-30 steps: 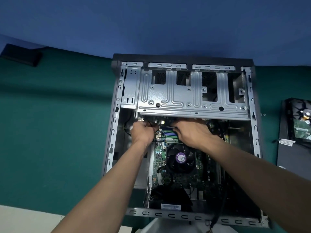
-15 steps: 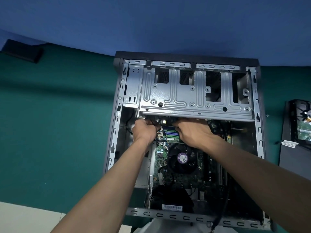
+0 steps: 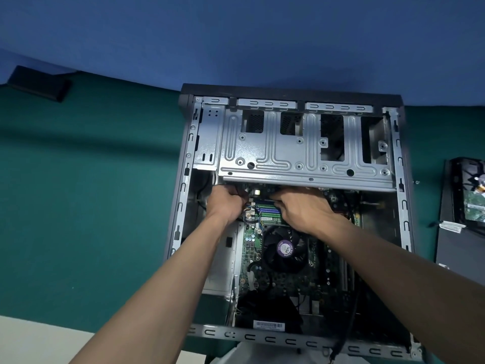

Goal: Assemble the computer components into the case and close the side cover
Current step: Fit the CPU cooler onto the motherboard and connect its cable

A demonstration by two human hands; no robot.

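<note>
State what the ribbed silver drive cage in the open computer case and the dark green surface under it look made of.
Ribbed silver drive cage: stamped sheet steel, probably, with a dull galvanised finish; pressed ribs, punched holes. Dark green surface: likely cloth or felt; matt, no reflections.

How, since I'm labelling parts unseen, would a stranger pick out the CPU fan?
Find the open computer case on the green surface. Just below the right hand sits the CPU fan: the only round black part, with a purple sticker at its hub.
</note>
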